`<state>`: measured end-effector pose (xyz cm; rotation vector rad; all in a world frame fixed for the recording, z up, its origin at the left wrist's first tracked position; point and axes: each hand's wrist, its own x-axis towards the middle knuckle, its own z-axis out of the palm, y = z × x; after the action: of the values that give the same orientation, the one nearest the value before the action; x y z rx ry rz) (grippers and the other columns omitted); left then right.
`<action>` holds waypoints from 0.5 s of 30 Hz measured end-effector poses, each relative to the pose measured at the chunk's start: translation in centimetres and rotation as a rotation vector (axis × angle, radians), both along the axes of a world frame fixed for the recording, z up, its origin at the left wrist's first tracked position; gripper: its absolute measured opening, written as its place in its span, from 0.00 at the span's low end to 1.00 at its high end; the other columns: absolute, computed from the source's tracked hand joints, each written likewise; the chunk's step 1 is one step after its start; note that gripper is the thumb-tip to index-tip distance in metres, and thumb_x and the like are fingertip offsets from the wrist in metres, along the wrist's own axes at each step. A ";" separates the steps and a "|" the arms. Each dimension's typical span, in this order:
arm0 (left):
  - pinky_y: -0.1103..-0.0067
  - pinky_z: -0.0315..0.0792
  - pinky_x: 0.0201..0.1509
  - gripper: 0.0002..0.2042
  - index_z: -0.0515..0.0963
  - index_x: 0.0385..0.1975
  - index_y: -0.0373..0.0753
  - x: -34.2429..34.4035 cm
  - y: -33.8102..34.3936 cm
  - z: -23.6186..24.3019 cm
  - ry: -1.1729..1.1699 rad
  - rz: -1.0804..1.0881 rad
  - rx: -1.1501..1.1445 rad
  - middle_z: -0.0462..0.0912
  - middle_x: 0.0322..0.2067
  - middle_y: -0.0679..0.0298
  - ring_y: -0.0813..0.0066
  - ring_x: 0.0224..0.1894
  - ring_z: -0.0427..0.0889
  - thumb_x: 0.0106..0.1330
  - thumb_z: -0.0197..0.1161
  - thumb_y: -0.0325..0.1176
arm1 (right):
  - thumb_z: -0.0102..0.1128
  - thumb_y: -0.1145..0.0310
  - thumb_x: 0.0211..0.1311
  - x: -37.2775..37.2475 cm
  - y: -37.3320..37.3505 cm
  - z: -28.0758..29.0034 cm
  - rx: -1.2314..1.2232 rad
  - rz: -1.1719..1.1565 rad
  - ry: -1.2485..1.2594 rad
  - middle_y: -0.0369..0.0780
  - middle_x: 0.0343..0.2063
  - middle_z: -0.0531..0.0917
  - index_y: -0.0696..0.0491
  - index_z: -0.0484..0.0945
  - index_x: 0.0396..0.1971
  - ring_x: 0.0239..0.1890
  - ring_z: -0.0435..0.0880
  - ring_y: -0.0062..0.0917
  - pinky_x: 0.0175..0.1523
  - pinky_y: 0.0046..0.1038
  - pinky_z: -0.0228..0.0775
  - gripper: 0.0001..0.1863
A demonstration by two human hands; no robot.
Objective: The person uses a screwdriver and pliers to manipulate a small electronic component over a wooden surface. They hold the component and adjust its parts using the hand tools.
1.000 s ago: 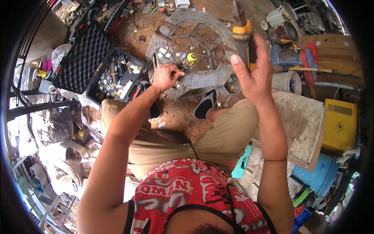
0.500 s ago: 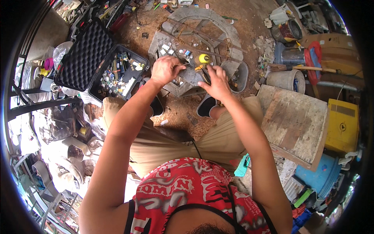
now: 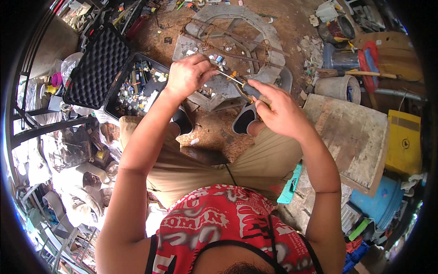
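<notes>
A slim, straight silver metal shaft (image 3: 229,76) slants between the two hands, above the near edge of a grey, rough, many-sided ring-shaped frame (image 3: 272,39). Its upper-left end disappears into the bare left hand (image 3: 190,74), whose fingers are curled and pinch it, so the tip cannot be seen. Its lower-right end meets a dark grip with orange-yellow parts (image 3: 250,91), held between the thumb and fingers of the bare right hand (image 3: 279,108); the hand covers part of that grip. Shaft and grip overlap here, and whether they form one tool or two is hard to make out.

Inside the frame lie small white and blue pieces (image 3: 219,59), too small to identify. The left hand and the tools hide stretches of the frame's near side. A dark grey-and-black shoe (image 3: 245,118) shows just below the grip, partly covered by the tan trousers (image 3: 262,141).

To the left stands an open black hard case with egg-crate foam in its lid (image 3: 96,66), its tray full of jumbled small parts; the left hand and wrist block the tray's right edge. On the right, a weathered wooden board (image 3: 344,137) runs behind the right forearm. Glare washes out much of the clutter at far left.
</notes>
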<state>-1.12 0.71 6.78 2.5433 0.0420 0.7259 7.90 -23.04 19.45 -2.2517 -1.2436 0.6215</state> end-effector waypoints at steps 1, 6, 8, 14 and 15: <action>0.74 0.77 0.36 0.10 0.82 0.28 0.40 -0.2 0.1 0.2 0.024 0.026 -0.059 0.81 0.28 0.65 0.65 0.34 0.82 0.51 0.74 0.36 | 0.54 0.73 0.60 -0.1 0.0 0.4 -0.002 -0.036 0.057 0.50 0.41 0.82 0.60 0.72 0.56 0.42 0.83 0.39 0.48 0.33 0.73 0.23; 0.78 0.78 0.44 0.15 0.83 0.37 0.36 -0.1 0.5 1.1 -0.087 -0.143 -0.598 0.82 0.37 0.61 0.72 0.41 0.83 0.47 0.76 0.25 | 0.57 0.73 0.61 -0.3 -1.2 0.5 0.153 -0.066 0.066 0.49 0.42 0.82 0.59 0.74 0.54 0.42 0.84 0.36 0.48 0.32 0.73 0.21; 0.79 0.79 0.46 0.14 0.82 0.37 0.35 0.0 0.2 1.1 -0.117 -0.162 -0.807 0.81 0.41 0.61 0.73 0.44 0.82 0.50 0.75 0.24 | 0.58 0.73 0.61 -0.2 -1.6 0.4 0.192 -0.075 0.069 0.49 0.42 0.83 0.58 0.75 0.54 0.42 0.84 0.36 0.49 0.32 0.73 0.20; 0.78 0.77 0.51 0.12 0.82 0.40 0.33 -0.2 0.5 0.9 -0.129 -0.188 -0.989 0.80 0.49 0.57 0.73 0.48 0.80 0.56 0.70 0.21 | 0.58 0.72 0.61 -0.3 -1.5 0.7 0.208 -0.064 0.060 0.48 0.37 0.83 0.58 0.76 0.54 0.36 0.84 0.33 0.44 0.31 0.73 0.20; 0.78 0.77 0.51 0.11 0.82 0.40 0.33 -0.1 0.5 0.9 -0.151 -0.202 -1.006 0.81 0.48 0.58 0.74 0.47 0.81 0.56 0.69 0.21 | 0.57 0.72 0.61 -0.4 -1.5 0.9 0.173 -0.074 0.080 0.48 0.35 0.83 0.58 0.76 0.54 0.34 0.83 0.33 0.42 0.31 0.73 0.20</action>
<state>-1.27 1.19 7.68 1.5075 0.0746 0.5980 7.48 -24.55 20.34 -2.0991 -1.1256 0.5491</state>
